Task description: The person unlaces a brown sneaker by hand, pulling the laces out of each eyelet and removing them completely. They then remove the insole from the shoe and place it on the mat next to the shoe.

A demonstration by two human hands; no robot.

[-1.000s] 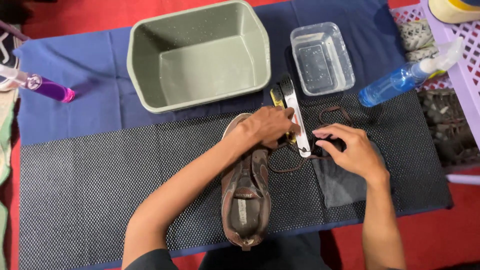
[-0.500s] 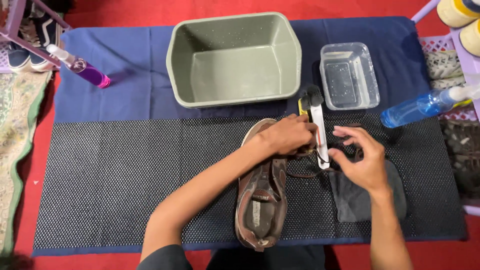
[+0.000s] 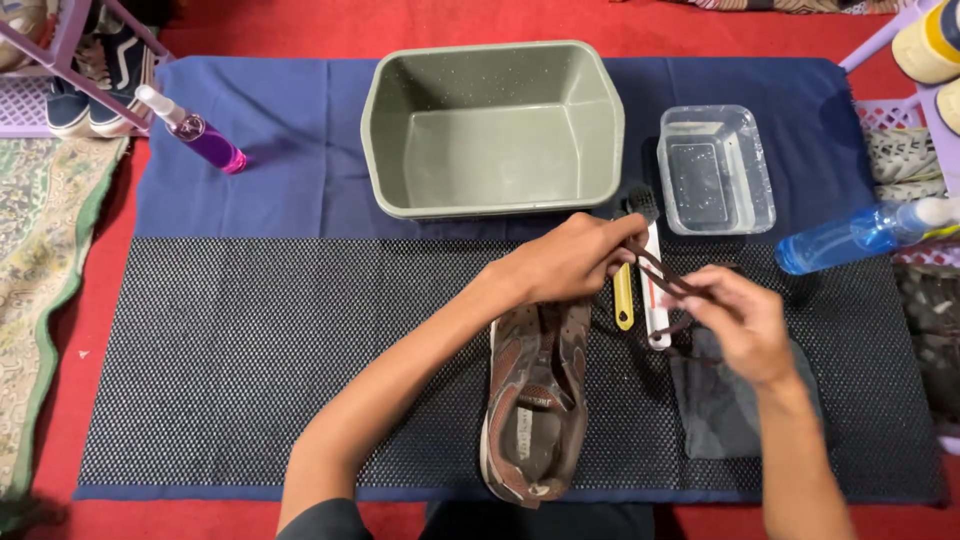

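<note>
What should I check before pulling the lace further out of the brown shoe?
1. Lace held by both hands: ok. The left hand and right hand pinch the dark shoelace between them.
2. Shoe steady: ok. The brown shoe lies flat on the dotted mat.
3. Lace free of every eyelet: cannot tell; the left hand hides the toe end.
4. Brushes out of the way: not ok. The yellow brush and white brush lie right under the lace.
5. Grey tub apart from the hands: ok.
</note>
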